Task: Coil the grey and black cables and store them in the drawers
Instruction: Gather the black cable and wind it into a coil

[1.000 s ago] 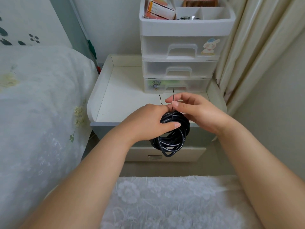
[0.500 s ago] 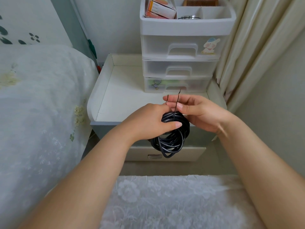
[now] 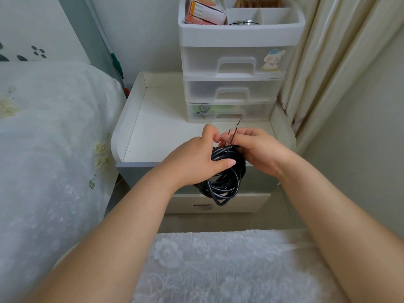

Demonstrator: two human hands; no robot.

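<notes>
Over the nightstand [image 3: 153, 127], both hands [image 3: 227, 156] grip the black cable [image 3: 223, 184].

There is a single view, from a wide-angle camera worn on the person's head; it looks forward and steeply down along both forearms, close over the left hand [image 3: 192, 160] and right hand [image 3: 260, 149] at mid-frame; straight ahead it faces the white bedside table [image 3: 157, 127] and the plastic drawer unit [image 3: 238, 68] against the wall; the bed [image 3: 48, 149] fills the left edge, a curtain [image 3: 328, 51] the right; straight lines bow toward the frame's edges.
</notes>
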